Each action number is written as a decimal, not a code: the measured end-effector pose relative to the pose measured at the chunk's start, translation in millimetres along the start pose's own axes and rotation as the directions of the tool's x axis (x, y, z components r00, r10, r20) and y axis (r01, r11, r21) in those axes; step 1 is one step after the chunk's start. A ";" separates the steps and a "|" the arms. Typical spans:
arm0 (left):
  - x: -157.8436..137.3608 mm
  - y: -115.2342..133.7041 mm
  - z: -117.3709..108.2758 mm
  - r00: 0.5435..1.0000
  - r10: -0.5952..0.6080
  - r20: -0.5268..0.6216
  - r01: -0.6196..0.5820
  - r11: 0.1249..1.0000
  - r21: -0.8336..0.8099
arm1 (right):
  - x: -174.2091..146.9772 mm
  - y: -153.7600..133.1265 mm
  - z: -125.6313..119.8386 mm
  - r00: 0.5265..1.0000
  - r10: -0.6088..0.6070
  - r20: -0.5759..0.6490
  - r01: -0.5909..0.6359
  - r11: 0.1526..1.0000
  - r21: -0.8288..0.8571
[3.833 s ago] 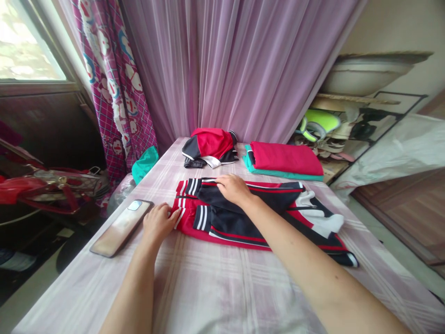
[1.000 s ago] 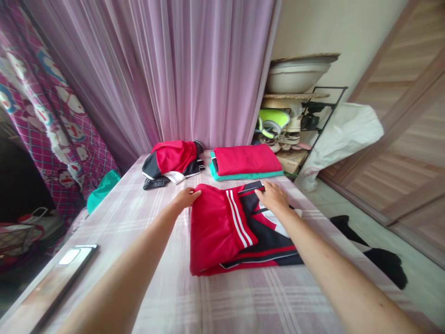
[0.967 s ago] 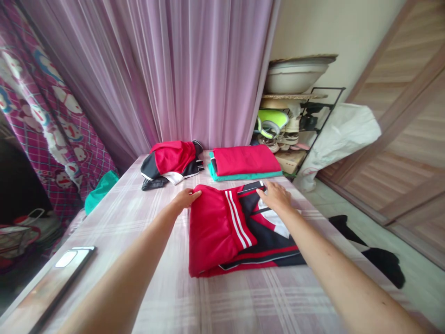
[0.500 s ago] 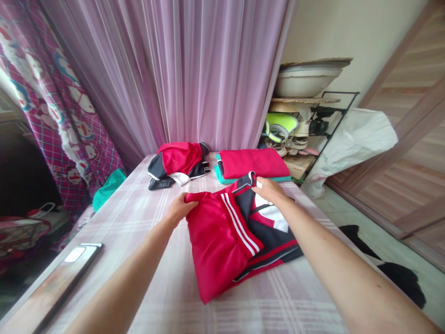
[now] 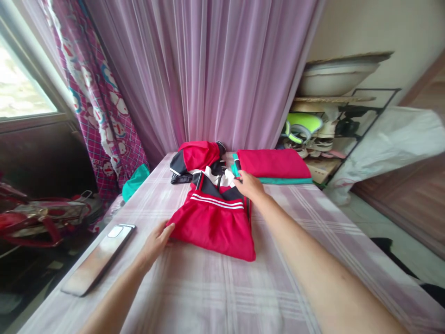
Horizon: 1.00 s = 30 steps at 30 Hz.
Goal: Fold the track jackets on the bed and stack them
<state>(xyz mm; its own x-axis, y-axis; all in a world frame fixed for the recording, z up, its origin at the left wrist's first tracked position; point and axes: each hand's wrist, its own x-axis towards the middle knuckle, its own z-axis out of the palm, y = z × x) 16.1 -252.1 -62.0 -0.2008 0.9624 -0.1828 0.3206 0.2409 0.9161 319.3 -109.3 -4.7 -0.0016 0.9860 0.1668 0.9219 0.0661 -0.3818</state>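
On the table lies a folded red and black garment, its red part toward me. Two white stripes cross it, and white, collar-like cloth shows at its far end. My left hand is closed on its near left edge, thumb on top. At the far right, by the white cloth, my right hand pinches the garment's edge. Just beyond it sits a crumpled red and black piece of clothing. To the right of that, a neatly folded red cloth rests on a green one.
A phone lies on the checked tablecloth near the left edge. Purple curtains hang behind the table. On the right stand a shoe rack with basins on top and a white plastic bag.
The garment has turned so its red part faces me and its white end points away. My left hand has moved nearer and left with it. The view has swung left.
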 end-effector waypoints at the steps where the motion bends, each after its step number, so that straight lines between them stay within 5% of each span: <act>1: 2.3 -3.9 -1.0 1.000 0.030 0.002 -0.030 0.999 0.027 | -18.4 14.0 3.5 0.996 0.089 0.024 -0.090 0.995 0.037; 3: 7.1 -10.8 0.4 0.995 0.102 -0.014 -0.100 0.992 0.081 | -56.7 33.8 11.3 0.974 0.201 0.104 -0.212 0.970 0.115; 9: 3.4 -20.6 20.4 0.973 0.190 -0.133 -0.175 0.978 0.116 | -132.0 40.3 36.7 0.979 0.134 0.152 -0.168 0.956 0.240; 13: -18.2 -29.5 28.1 0.976 0.171 -0.137 -0.155 0.981 0.116 | -137.1 45.4 38.0 0.989 0.124 0.085 -0.143 0.948 0.284; 16: -31.9 -30.0 23.5 0.981 0.166 -0.100 -0.135 0.954 0.266 | -137.1 54.8 37.9 0.990 0.130 0.047 -0.138 0.926 0.351; 20: -29.4 -6.2 10.0 0.988 0.149 -0.045 -0.096 0.813 0.575 | -144.3 62.8 44.9 0.984 0.163 0.076 -0.180 0.878 0.444; 23: -14.5 15.9 7.8 0.994 0.113 -0.006 -0.081 0.748 0.659 | -149.6 61.9 45.5 0.984 0.147 0.098 -0.174 0.889 0.424; 26: 0.6 20.9 15.8 0.990 0.143 0.019 -0.127 0.801 0.585 | -152.1 57.0 39.7 0.989 0.136 0.052 -0.145 0.926 0.349; 30: 8.8 2.2 27.2 0.969 0.206 -0.137 -0.157 0.941 0.300 | -153.2 53.0 37.6 0.966 0.174 -0.191 -0.118 0.955 0.273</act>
<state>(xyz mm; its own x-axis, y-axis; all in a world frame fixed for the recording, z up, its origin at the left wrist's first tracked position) 40.2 -239.7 -71.4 -0.2553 0.9650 0.0602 0.6110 0.1128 0.7835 353.8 -251.1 -84.6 0.2329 0.9347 0.2685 0.7746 -0.0113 -0.6323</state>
